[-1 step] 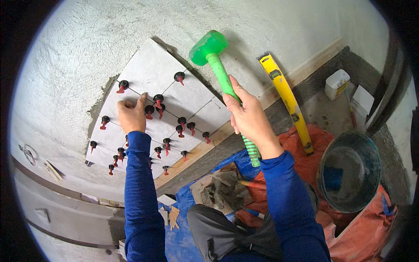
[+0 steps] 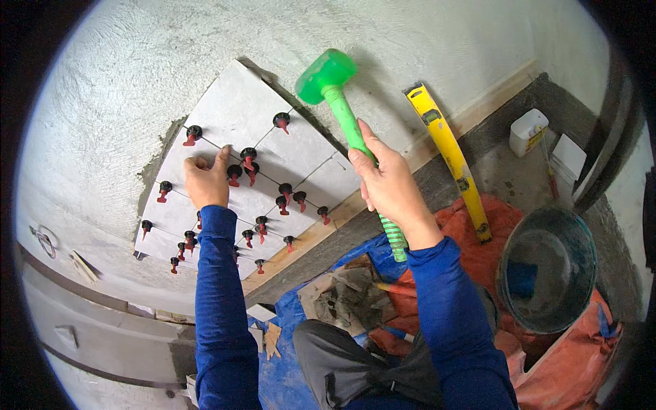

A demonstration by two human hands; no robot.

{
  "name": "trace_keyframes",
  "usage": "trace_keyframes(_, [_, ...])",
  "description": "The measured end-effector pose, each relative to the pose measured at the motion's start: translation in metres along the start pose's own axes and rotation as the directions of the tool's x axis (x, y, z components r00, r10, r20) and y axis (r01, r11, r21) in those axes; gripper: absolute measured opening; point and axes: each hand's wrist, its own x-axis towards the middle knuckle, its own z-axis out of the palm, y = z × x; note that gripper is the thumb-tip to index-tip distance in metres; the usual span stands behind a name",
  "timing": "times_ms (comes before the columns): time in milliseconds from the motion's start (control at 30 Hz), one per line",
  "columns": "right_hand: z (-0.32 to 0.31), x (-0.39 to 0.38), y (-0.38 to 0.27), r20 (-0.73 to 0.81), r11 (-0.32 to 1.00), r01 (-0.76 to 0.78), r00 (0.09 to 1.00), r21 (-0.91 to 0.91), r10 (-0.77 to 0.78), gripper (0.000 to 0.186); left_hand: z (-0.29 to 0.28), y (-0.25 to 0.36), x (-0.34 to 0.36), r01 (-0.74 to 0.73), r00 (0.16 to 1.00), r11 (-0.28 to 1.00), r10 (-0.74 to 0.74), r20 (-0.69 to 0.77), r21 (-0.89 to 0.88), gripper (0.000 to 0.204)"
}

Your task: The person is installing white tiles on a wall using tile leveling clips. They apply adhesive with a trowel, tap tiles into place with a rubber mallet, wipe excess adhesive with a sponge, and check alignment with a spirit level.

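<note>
On the textured wall, square white tiles (image 2: 236,96) carry several black levelling clips with red tabs (image 2: 281,123). My left hand (image 2: 208,183) rests on the tiles with bent fingertips and thumb apart, beside a clip. My right hand (image 2: 386,181) grips the ribbed handle of a green mallet (image 2: 326,74), its head raised to the right of the tiles' upper corner. Wet grey adhesive (image 2: 152,174) shows along the tiles' edges.
A yellow level (image 2: 444,147) leans right of the mallet. A large dark bucket (image 2: 547,270) stands on orange sheeting (image 2: 560,362). A white container (image 2: 526,131) sits behind it. Mortar scraps (image 2: 345,304) lie beside blue sheeting (image 2: 301,369); my knee (image 2: 328,348) is below.
</note>
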Motion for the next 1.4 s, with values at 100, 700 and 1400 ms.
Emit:
trace_keyframes(100, [0.001, 0.006, 0.004, 0.008, 0.982, 0.147, 0.989, -0.123, -0.147, 0.055, 0.001, 0.0, 0.0, 0.001, 1.0, 1.0, -0.001, -0.013, 0.011, 0.063])
trace_keyframes(700, [-0.133, -0.148, 0.044, -0.192, 0.856, -0.046, 0.979, -0.514, -0.062, 0.058, -0.07, -0.085, -0.218, 0.295, 0.912, 0.742, -0.03, 0.409, -0.602, 0.016])
trace_keyframes(1400, [-0.283, -0.275, 0.06, -0.714, 0.002, -0.733, 0.661, -0.68, -0.229, 0.049, -0.059, -0.184, -0.387, 0.796, 0.601, 0.403, -0.438, 0.669, -0.451, 0.025])
